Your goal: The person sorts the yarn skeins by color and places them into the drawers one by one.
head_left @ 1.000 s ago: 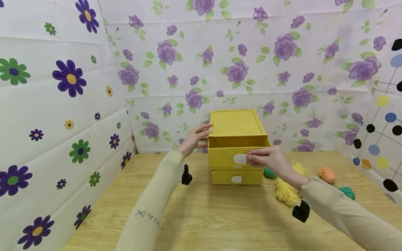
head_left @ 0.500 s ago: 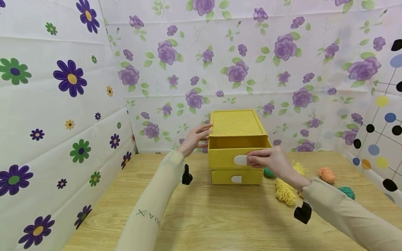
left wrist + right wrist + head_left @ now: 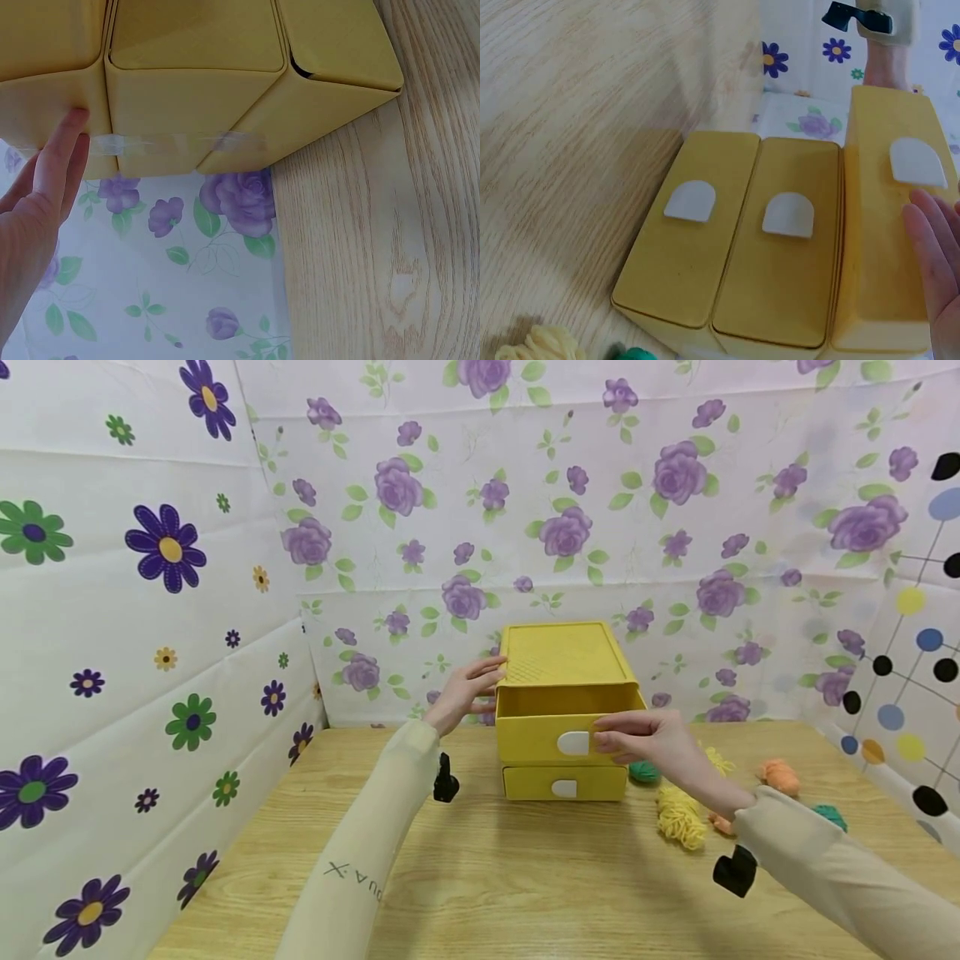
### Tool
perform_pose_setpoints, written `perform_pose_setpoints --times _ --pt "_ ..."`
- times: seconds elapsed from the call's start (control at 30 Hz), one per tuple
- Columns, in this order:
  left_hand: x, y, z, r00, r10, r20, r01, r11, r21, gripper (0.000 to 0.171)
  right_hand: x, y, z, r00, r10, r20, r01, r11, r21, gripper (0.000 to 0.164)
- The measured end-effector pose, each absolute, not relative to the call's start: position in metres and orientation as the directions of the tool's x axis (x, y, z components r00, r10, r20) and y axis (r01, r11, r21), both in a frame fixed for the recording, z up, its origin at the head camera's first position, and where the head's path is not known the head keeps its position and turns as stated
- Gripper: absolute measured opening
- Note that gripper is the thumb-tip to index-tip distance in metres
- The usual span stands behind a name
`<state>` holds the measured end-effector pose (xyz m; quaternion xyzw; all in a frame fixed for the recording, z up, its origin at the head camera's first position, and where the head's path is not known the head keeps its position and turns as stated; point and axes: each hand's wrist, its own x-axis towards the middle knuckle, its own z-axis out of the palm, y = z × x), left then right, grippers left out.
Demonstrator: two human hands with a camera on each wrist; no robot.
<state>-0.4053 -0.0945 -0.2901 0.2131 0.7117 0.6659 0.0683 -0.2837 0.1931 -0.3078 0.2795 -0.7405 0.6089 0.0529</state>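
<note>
The only writing to be made out is dark lettering (image 3: 356,878) on the pale left sleeve (image 3: 375,827), in the head view, well back from the left fingers (image 3: 486,666) toward the elbow. It slants across the forearm. An X is the clearest character; beside it stands a small dot, then a letter that could be A or V, then what looks like a U. The rest curves out of sight round the sleeve's edge, so the full word is unreadable.

- We note a beige left sleeve (image 3: 369,837) with dark lettering (image 3: 337,869).
- We record a matching right sleeve (image 3: 832,860).
- We find a black left-wrist fitting (image 3: 446,787) and black right-wrist fitting (image 3: 735,871).
</note>
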Motion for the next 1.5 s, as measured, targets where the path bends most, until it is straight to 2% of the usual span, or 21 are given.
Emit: perform_pose_setpoints --times 0.23,0.5,0.9,1.17,1.5 --pt "-0.394 -0.097 -0.279 -0.885 0.432 0.172 0.202 0.025 0.979 0.047 -0.279 0.210 -0.299 -0.813 -0.326 0.482 -0.529 0.071 -0.846 0.025" --pt "-0.406 -0.096 -0.290 -0.898 0.396 0.194 0.222 0.027 0.975 0.044 -0.274 0.237 -0.289 -0.808 -0.302 0.506 -0.531 0.000 -0.848 0.027" --pt "-0.406 -0.097 -0.292 -0.898 0.399 0.187 0.215 0.025 0.976 0.044 -0.279 0.268 -0.291 -0.858 -0.138 0.495 -0.511 0.122 -0.851 0.032" --pt "-0.407 -0.097 -0.293 -0.902 0.388 0.191 0.224 0.041 0.974 0.043 -0.298 0.287 -0.314 -0.856 -0.123 0.502 -0.517 0.198 -0.833 0.033" --pt "-0.406 -0.095 -0.292 -0.898 0.394 0.197 0.231 0.040 0.972 0.044 -0.321 0.296 -0.346 -0.917 -0.081 0.391 -0.398 0.242 -0.885 0.040"
